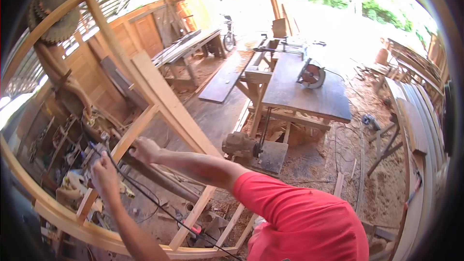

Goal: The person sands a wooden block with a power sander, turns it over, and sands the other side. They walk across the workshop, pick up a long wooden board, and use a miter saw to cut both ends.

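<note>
A pale wooden frame with several crosspieces stands tilted in front of me, on the left of the view. My left hand is closed in front of one crosspiece, its thumb upward; what its fingers hold is hidden. Beside the right edge of that same crosspiece, my right hand has its fingers curled. Whether it grips the wood or something small, I cannot make out. A black cable runs close by my left hand and down across the frame.
A circular saw rests on a dark-topped workbench. Below it sits a motor. Large toothed blades hang at upper left. Stacked boards line the right side. Sawdust and cables cover the floor.
</note>
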`<move>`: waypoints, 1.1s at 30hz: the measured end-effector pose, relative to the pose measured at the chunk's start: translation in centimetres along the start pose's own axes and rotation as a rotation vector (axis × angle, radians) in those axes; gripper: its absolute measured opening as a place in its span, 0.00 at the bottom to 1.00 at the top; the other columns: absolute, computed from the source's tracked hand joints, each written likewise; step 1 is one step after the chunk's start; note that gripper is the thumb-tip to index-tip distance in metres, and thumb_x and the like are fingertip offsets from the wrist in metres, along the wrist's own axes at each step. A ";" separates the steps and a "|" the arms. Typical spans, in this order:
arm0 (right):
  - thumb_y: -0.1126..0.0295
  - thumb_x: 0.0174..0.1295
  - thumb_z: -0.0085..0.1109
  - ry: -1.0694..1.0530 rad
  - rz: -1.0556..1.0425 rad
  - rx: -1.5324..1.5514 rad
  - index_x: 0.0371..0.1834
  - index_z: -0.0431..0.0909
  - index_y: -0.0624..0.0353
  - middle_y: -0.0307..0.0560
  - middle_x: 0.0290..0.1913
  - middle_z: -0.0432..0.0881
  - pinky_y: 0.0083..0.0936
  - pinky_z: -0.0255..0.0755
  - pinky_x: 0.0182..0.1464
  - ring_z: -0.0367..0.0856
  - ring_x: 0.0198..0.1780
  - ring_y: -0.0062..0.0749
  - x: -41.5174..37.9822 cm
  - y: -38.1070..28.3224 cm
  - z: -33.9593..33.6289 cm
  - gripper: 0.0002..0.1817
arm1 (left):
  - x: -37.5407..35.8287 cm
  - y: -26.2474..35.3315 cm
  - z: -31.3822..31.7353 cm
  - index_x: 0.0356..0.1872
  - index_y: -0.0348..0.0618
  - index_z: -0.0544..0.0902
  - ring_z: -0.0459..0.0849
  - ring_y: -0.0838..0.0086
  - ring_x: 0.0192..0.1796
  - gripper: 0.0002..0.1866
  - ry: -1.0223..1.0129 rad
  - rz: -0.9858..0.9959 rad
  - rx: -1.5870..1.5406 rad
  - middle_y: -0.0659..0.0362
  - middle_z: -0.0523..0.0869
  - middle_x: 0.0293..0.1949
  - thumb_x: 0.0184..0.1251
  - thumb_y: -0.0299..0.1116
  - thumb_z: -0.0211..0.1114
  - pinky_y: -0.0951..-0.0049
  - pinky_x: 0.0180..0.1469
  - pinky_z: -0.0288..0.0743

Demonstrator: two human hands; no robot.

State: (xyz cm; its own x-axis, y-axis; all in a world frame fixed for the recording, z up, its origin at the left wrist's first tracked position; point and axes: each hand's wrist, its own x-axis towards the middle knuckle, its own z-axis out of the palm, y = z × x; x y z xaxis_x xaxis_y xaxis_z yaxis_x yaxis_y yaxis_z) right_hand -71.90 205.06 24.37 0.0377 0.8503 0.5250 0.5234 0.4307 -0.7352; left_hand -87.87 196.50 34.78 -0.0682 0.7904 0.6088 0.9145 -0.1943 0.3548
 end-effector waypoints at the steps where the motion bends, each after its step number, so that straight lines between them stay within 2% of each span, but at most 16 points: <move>1: 0.61 0.62 0.61 -0.043 -0.020 -0.024 0.56 0.76 0.66 0.71 0.44 0.86 0.51 0.80 0.52 0.85 0.49 0.65 0.2 -0.5 -0.3 0.24 | 0.2 0.9 -1.0 0.34 0.30 0.86 0.85 0.43 0.39 0.31 -0.027 0.015 -0.022 0.39 0.87 0.32 0.79 0.55 0.54 0.48 0.46 0.73; 7: 0.60 0.65 0.61 0.191 -0.041 0.025 0.49 0.79 0.65 0.68 0.44 0.85 0.52 0.80 0.51 0.85 0.48 0.63 -1.2 -2.4 1.2 0.19 | 0.5 2.4 -1.9 0.30 0.28 0.85 0.83 0.46 0.31 0.30 -0.095 0.076 -0.194 0.39 0.84 0.27 0.74 0.53 0.61 0.51 0.41 0.72; 9: 0.57 0.68 0.59 0.335 -0.024 0.005 0.46 0.80 0.64 0.66 0.43 0.85 0.50 0.80 0.51 0.86 0.47 0.61 -1.8 -2.5 2.4 0.19 | 1.3 1.5 -0.2 0.28 0.28 0.84 0.84 0.46 0.31 0.26 0.010 0.196 -0.239 0.39 0.84 0.26 0.71 0.48 0.63 0.50 0.41 0.73; 10: 0.58 0.67 0.57 0.228 0.015 -0.162 0.41 0.83 0.60 0.63 0.41 0.86 0.48 0.80 0.50 0.87 0.44 0.58 -0.9 -1.3 3.3 0.15 | 1.2 2.0 0.3 0.28 0.28 0.84 0.84 0.45 0.32 0.24 0.044 0.237 -0.209 0.39 0.84 0.26 0.70 0.45 0.62 0.50 0.41 0.73; 11: 0.62 0.64 0.56 0.222 -0.306 -0.341 0.34 0.85 0.57 0.59 0.39 0.87 0.45 0.81 0.47 0.88 0.42 0.54 -0.2 0.6 3.9 0.12 | 1.5 2.1 1.1 0.27 0.28 0.83 0.84 0.44 0.33 0.21 0.084 0.260 -0.157 0.38 0.84 0.26 0.69 0.42 0.62 0.49 0.41 0.73; 12: 0.64 0.60 0.56 0.251 -0.141 -0.168 0.31 0.87 0.56 0.56 0.35 0.87 0.44 0.81 0.45 0.87 0.40 0.52 -0.6 -0.9 2.5 0.11 | 2.3 0.3 4.1 0.26 0.29 0.82 0.84 0.43 0.33 0.19 0.371 0.414 -0.166 0.37 0.83 0.26 0.67 0.39 0.61 0.47 0.41 0.74; 13: 0.63 0.61 0.56 0.155 -0.135 -0.244 0.35 0.88 0.58 0.57 0.36 0.88 0.45 0.82 0.45 0.88 0.41 0.53 -0.6 -2.1 1.1 0.13 | 1.1 3.7 0.1 0.25 0.30 0.82 0.82 0.40 0.31 0.20 0.113 0.169 -0.254 0.40 0.83 0.24 0.66 0.41 0.63 0.46 0.39 0.73; 14: 0.61 0.62 0.56 0.070 -0.111 -0.239 0.36 0.88 0.59 0.59 0.38 0.89 0.46 0.82 0.46 0.89 0.43 0.54 -0.1 -2.2 0.8 0.15 | 1.3 2.4 0.8 0.25 0.32 0.85 0.77 0.54 0.23 0.24 0.326 0.371 -0.239 0.40 0.83 0.23 0.62 0.49 0.63 0.54 0.32 0.70; 15: 0.60 0.64 0.56 0.057 -0.130 -0.264 0.39 0.88 0.58 0.59 0.41 0.89 0.47 0.83 0.47 0.89 0.44 0.55 0.3 -2.3 0.5 0.15 | 1.1 4.4 -2.4 0.19 0.35 0.82 0.72 0.69 0.23 0.26 -0.112 -0.112 -0.531 0.53 0.80 0.19 0.64 0.51 0.63 0.60 0.32 0.66; 17: 0.59 0.65 0.56 0.020 -0.151 -0.297 0.43 0.88 0.52 0.55 0.42 0.89 0.48 0.81 0.50 0.88 0.47 0.54 1.0 -2.3 0.3 0.14 | 1.5 4.1 -3.1 0.16 0.38 0.80 0.74 0.79 0.28 0.26 -0.190 -0.215 -0.705 0.61 0.79 0.19 0.65 0.51 0.65 0.65 0.35 0.67; 21: 0.63 0.66 0.55 -0.097 -0.224 -0.249 0.46 0.87 0.52 0.53 0.42 0.90 0.46 0.78 0.54 0.86 0.51 0.56 2.9 0.0 0.2 0.13 | 1.6 3.7 -3.2 0.15 0.39 0.77 0.76 0.77 0.31 0.25 -0.178 -0.202 -0.812 0.62 0.77 0.20 0.67 0.47 0.65 0.68 0.42 0.69; 23: 0.63 0.67 0.56 -0.120 -0.312 -0.219 0.45 0.87 0.54 0.53 0.42 0.90 0.44 0.78 0.52 0.87 0.50 0.52 3.2 0.3 -0.6 0.12 | 0.9 3.7 -5.9 0.17 0.42 0.76 0.77 0.77 0.34 0.22 -0.066 0.018 -1.504 0.63 0.76 0.22 0.70 0.43 0.64 0.68 0.46 0.69; 25: 0.64 0.67 0.57 -0.156 -0.370 -0.190 0.45 0.87 0.56 0.52 0.42 0.90 0.42 0.79 0.51 0.87 0.48 0.49 1.5 0.3 -2.3 0.12 | -2.1 3.4 -11.7 0.19 0.44 0.74 0.76 0.76 0.35 0.22 0.040 0.286 -1.116 0.63 0.75 0.24 0.75 0.41 0.60 0.66 0.49 0.70; 27: 0.68 0.67 0.58 -0.391 -0.002 0.304 0.48 0.87 0.61 0.49 0.42 0.90 0.37 0.79 0.50 0.88 0.47 0.39 0.0 -0.4 -5.0 0.13 | -4.9 2.9 -15.7 0.22 0.38 0.76 0.74 0.76 0.30 0.21 0.057 0.206 -0.777 0.61 0.76 0.26 0.78 0.38 0.58 0.69 0.42 0.71; 30: 0.71 0.67 0.58 -0.264 -0.320 0.463 0.54 0.85 0.64 0.49 0.44 0.91 0.31 0.79 0.52 0.88 0.48 0.32 0.0 0.9 -6.1 0.15 | -6.6 1.3 -15.4 0.27 0.32 0.80 0.78 0.73 0.33 0.19 0.155 -0.072 -0.464 0.57 0.79 0.30 0.79 0.36 0.58 0.67 0.44 0.73; 33: 0.73 0.68 0.57 -0.138 -0.325 0.527 0.59 0.83 0.63 0.50 0.47 0.90 0.25 0.77 0.56 0.87 0.49 0.29 -0.5 -1.7 -4.3 0.18 | -5.8 -1.5 -11.3 0.33 0.27 0.83 0.82 0.64 0.39 0.18 0.341 0.005 -0.340 0.51 0.83 0.35 0.78 0.34 0.57 0.64 0.46 0.74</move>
State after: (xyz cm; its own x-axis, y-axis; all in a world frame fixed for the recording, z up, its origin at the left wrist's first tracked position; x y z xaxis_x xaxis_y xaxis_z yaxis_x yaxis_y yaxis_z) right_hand -69.15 202.67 27.18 -0.1815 0.6671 0.7225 -0.0007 0.7347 -0.6784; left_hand -93.39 185.62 38.72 -0.2434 0.5643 0.7889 0.7369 -0.4213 0.5287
